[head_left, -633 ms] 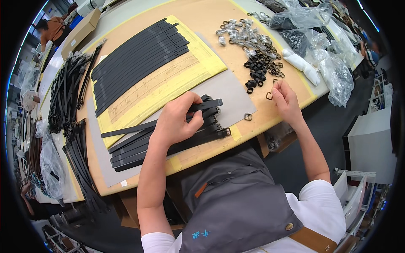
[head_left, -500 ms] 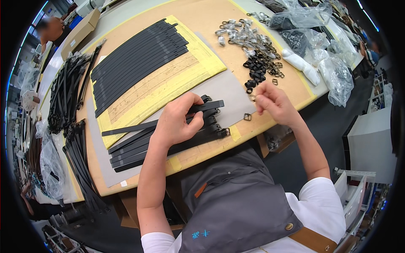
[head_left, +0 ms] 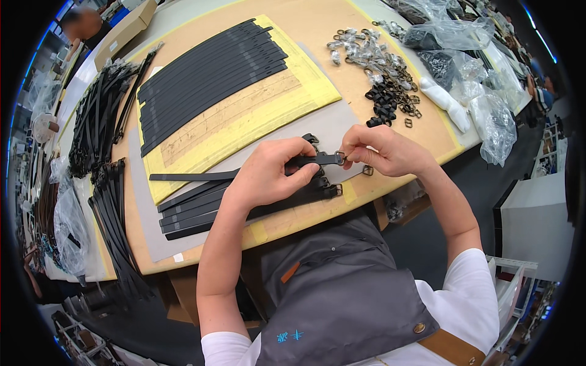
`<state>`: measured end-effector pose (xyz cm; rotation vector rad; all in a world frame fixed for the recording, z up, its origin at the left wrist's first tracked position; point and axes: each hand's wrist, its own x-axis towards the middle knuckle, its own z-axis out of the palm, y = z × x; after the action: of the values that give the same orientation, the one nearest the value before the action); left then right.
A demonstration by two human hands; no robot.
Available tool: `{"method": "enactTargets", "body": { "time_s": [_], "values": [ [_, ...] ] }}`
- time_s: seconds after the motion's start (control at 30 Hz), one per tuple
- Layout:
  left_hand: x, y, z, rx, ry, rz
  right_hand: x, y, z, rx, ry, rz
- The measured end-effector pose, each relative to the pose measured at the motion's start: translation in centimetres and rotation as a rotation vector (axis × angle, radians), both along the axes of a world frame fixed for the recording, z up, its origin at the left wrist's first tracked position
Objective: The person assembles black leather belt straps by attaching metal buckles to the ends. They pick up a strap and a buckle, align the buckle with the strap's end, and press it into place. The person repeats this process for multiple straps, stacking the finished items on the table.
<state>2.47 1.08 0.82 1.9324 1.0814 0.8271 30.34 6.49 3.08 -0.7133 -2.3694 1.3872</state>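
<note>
My left hand (head_left: 274,168) grips a black strap (head_left: 195,177) near its right end, fingers closed round it. At that end my right hand (head_left: 381,149) pinches a small metal buckle (head_left: 340,158), which meets the strap's tip. Whether the strap passes through the buckle I cannot tell. Under and beside my left hand lie several black straps with buckles (head_left: 201,222) on their right ends. A loose buckle (head_left: 367,170) rests on the table just below my right hand. Beyond it sits a pile of black strap loops (head_left: 382,104).
A yellow-edged board (head_left: 244,122) carries a row of flat black straps (head_left: 207,79). Bundled straps (head_left: 97,128) hang over the table's left side. Metal buckles (head_left: 384,61), some wrapped in clear plastic, are heaped at the far right, near plastic bags (head_left: 488,110). Another person (head_left: 82,27) is at the far left.
My right hand has moved left from the loops to the strap's end, bringing a buckle against it. My left hand still holds the strap, slightly further right.
</note>
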Motion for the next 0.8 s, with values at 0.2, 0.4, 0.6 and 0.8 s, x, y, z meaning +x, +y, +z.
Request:
{"method": "enactTargets", "body": {
  "time_s": [0.2, 0.4, 0.6, 0.8],
  "values": [
    [0.2, -0.1, 0.0, 0.057, 0.085, 0.001, -1.1, 0.8, 1.3, 0.044, -0.164, 0.112],
    [0.5, 0.0, -0.5, 0.083, 0.073, -0.03, -3.4, 0.7, 0.4, 0.009, -0.134, 0.113],
    [0.4, 0.0, -0.8, 0.077, 0.009, 0.041, -4.5, -0.4, -0.7, -0.207, 0.018, -0.071],
    [0.3, 0.0, -0.8, 0.015, -0.006, 0.03, -4.6, -0.5, -0.8, -0.393, 0.025, -0.175]
  ]
}}
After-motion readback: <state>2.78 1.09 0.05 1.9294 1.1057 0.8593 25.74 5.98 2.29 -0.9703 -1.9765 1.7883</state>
